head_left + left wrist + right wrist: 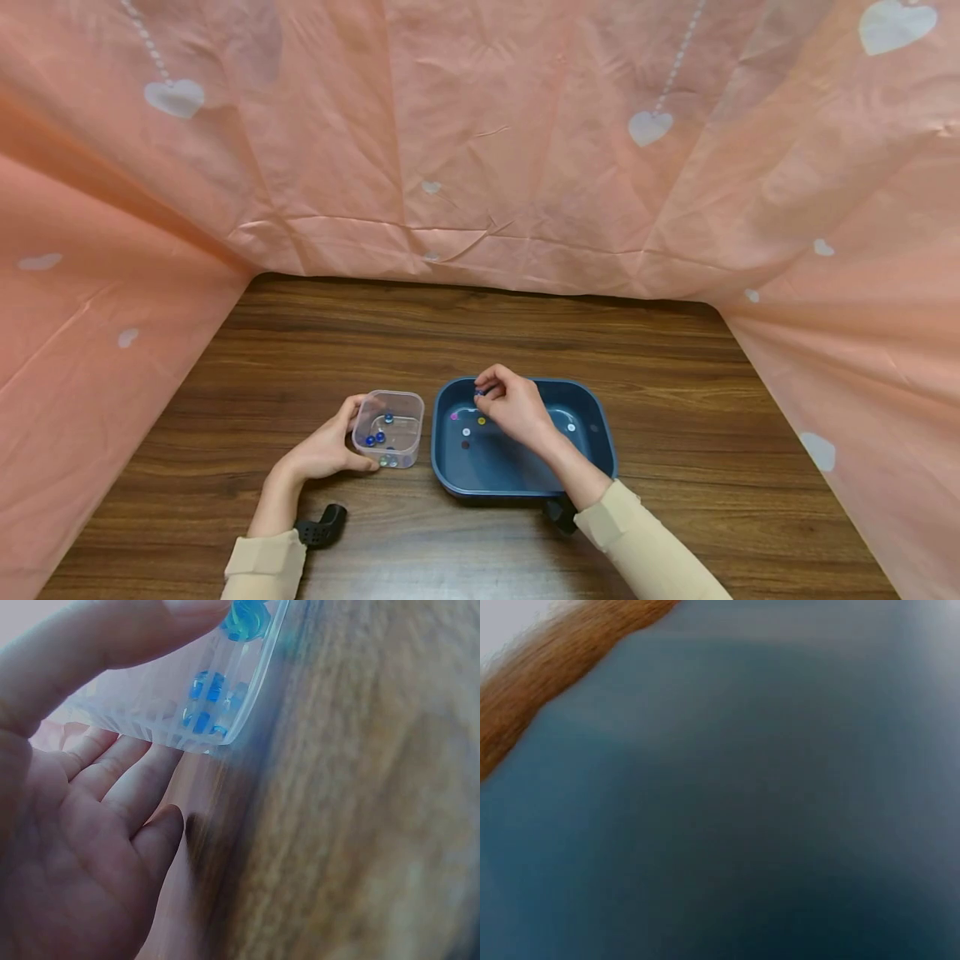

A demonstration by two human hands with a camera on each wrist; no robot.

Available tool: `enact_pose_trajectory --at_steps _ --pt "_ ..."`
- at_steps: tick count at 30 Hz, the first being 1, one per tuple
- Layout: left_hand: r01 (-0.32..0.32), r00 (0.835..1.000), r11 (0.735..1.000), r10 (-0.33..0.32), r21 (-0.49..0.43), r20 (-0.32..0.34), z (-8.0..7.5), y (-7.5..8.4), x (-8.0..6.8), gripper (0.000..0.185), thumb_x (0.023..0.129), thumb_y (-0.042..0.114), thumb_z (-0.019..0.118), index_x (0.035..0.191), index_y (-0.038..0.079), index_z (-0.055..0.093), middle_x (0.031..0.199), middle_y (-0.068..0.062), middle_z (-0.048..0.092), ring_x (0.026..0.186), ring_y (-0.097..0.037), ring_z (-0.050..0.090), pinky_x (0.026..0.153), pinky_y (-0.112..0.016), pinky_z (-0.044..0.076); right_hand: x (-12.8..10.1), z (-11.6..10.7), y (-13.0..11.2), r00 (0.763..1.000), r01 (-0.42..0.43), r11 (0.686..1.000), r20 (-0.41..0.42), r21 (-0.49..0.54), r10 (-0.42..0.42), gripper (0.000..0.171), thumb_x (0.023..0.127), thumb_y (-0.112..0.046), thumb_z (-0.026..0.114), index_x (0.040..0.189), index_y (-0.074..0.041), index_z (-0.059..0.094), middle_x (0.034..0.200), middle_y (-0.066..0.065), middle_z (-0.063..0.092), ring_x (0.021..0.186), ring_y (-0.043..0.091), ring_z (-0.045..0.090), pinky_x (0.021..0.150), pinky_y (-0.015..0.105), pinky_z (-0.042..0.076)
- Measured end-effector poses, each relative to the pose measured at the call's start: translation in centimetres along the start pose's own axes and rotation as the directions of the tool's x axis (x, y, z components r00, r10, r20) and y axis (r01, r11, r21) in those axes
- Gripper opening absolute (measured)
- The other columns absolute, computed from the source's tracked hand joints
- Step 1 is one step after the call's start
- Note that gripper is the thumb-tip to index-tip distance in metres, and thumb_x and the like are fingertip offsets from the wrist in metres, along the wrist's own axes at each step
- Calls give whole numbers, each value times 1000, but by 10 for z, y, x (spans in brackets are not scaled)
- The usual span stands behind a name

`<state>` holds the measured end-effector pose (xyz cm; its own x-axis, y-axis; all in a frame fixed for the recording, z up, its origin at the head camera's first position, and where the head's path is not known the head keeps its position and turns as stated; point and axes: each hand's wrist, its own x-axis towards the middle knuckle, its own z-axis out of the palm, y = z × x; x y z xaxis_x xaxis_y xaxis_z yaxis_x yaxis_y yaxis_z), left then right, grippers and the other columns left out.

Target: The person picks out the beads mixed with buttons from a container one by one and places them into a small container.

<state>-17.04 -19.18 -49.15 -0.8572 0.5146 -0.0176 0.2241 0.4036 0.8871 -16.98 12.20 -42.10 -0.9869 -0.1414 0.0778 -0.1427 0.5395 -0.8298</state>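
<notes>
My left hand (pixel 327 446) holds a clear plastic box (pixel 408 408) on the table, with the thumb at its near side and fingers at its far left side. Inside lie several marbles, among them blue marbles (pixel 376 438) and greenish ones near the front wall. In the left wrist view, a blue-green swirled marble (pixel 245 619) shows under the thumb. Over the far left part of a dark blue basin (pixel 495 475), my right hand (pixel 517 410) pinches a small blue marble (pixel 479 392) at its fingertips. The right wrist view shows mostly the basin's blurred blue surface.
Small button-like discs lie in the basin: a pink one (pixel 453 416), a yellow one (pixel 482 422), white ones (pixel 467 432) and dark ones (pixel 466 446). The basin stands just right of the box on a wooden table (pixel 360 333). A pink curtain (pixel 487 167) encloses the back and sides.
</notes>
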Motion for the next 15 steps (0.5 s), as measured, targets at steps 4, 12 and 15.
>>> enact_pose_trajectory --at_steps 4,12,15 --pt "-10 1000 1000 10 4 4 -1 0 0 86 72 12 86 137 5 30 134 -26 52 119 -36 52 95 -43 38 -1 -1 -2 1000 6 1000 3 0 -6 15 85 -5 69 99 -9 66 92 0 67 81 14 64 70 32 51" --pt "-12 1000 1000 12 -7 5 0 1 0 84 72 11 86 136 7 31 132 -25 54 116 -32 54 93 -36 39 -3 0 -7 1000 9 1000 8 -15 -9 16 85 -7 70 101 -7 66 92 0 66 80 14 63 70 31 51" --pt "-20 1000 1000 20 -11 10 0 0 0 85 72 11 85 137 6 30 132 -26 54 115 -32 55 93 -37 39 -4 0 -10 1000 14 1000 0 -16 -14 17 85 -7 71 101 -6 66 91 0 66 79 13 63 70 31 51"
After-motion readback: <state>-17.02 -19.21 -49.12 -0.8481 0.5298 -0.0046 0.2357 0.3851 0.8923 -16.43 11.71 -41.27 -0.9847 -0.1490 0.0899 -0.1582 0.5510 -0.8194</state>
